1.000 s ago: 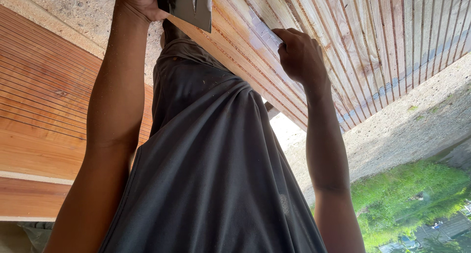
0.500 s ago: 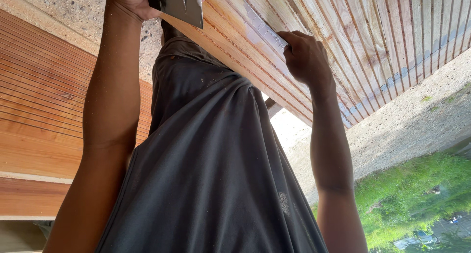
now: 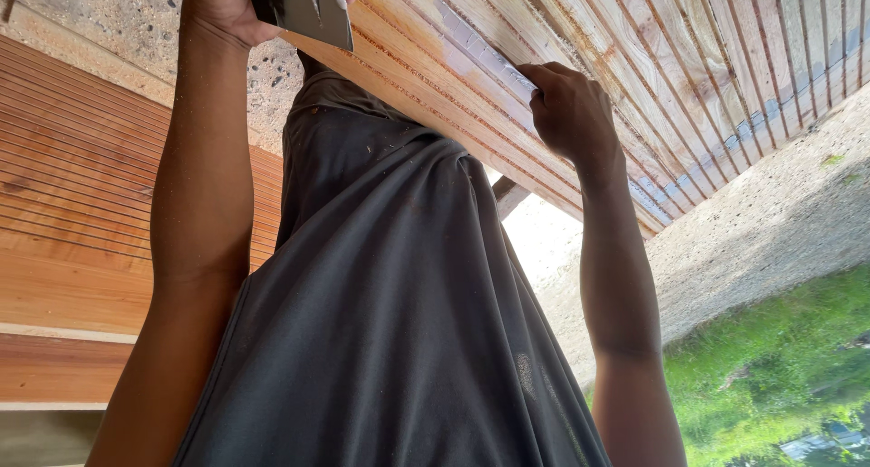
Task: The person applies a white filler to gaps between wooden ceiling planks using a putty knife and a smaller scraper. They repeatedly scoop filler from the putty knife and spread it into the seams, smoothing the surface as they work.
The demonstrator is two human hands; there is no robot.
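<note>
My left hand (image 3: 222, 9) is at the top left, gripping a flat metal scraper blade (image 3: 308, 9) that rests against a slatted wooden panel (image 3: 689, 59). My right hand (image 3: 566, 114) is further along the same panel. Its fingers are curled and its fingertips press on a strip of grey filler (image 3: 480, 50) that runs along one slat. I cannot see anything inside that hand. My grey shirt (image 3: 390, 322) fills the middle of the view between both forearms.
A second, darker slatted wooden panel (image 3: 72, 213) lies at the left, with plain boards (image 3: 54, 367) below it. Rough concrete (image 3: 770, 213) surrounds the panels. Grass (image 3: 779, 367) shows at the lower right.
The scraper and my left hand have drifted slightly left in the view. My right hand has shifted a little along the filled slat.
</note>
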